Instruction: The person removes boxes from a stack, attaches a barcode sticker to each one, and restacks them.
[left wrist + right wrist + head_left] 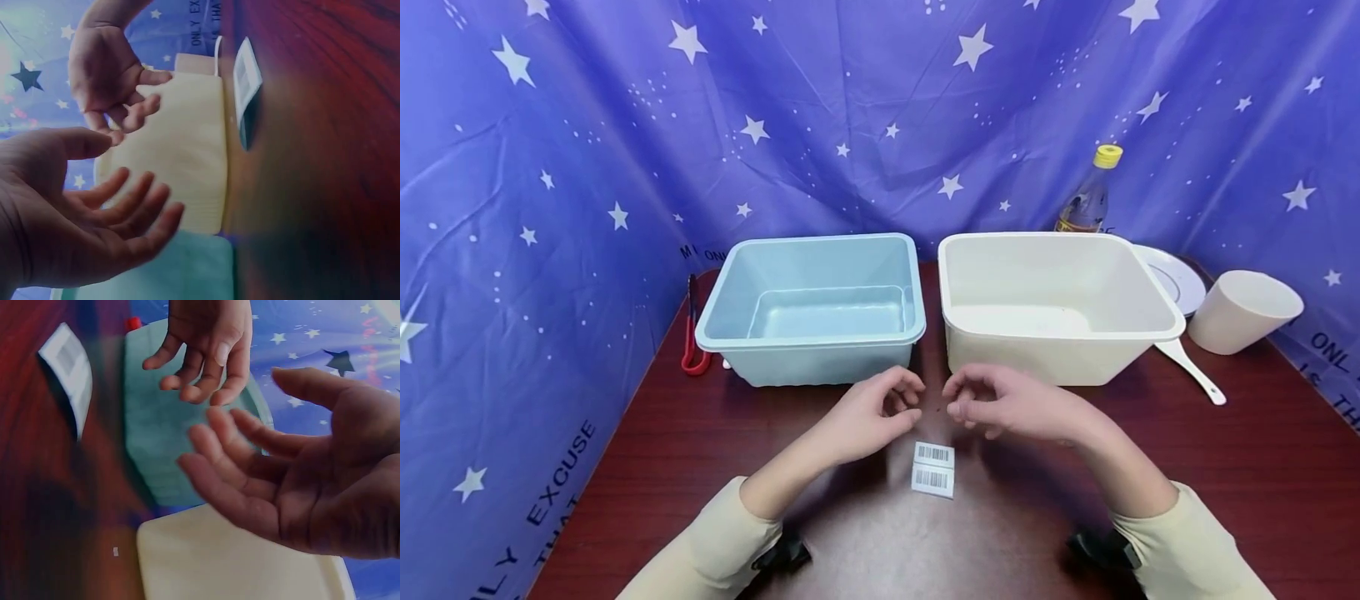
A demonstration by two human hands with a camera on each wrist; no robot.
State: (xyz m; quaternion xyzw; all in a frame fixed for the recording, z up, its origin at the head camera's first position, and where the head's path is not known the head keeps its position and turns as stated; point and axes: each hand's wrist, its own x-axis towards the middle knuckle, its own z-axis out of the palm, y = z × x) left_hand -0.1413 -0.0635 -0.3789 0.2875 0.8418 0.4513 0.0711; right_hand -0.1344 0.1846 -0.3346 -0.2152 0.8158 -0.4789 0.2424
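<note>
Blue cloth (850, 108) printed with white stars hangs behind and to both sides of a dark red wooden desk (685, 467). At the far left edge of the desk lie red tongs (692, 333), just beside a light blue tub (812, 308) that stands upright with nothing visible in it. In front of that tub hovers the left hand (868, 417), its fingers loosely curled and holding nothing; the left wrist view shows the palm turned up with the fingers relaxed (134, 209). Between the two hands and slightly nearer the person, a small white barcode label (933, 468), printed with two barcodes, lies flat on the desk, apart from both hands. The right hand (1007, 406) hangs just beside the left one, fingertips close but not touching it, its fingers likewise gently bent and gripping nothing. Behind it stands a cream tub (1052, 304), set close beside the blue one with a narrow gap between them. Farther right, a white spoon (1191, 367) lies against the cream tub's corner, a white plate (1176, 279) sits behind it, a bottle with a yellow cap (1090, 196) stands at the back, and a cream cup (1243, 310) stands tilted at the far right.
</note>
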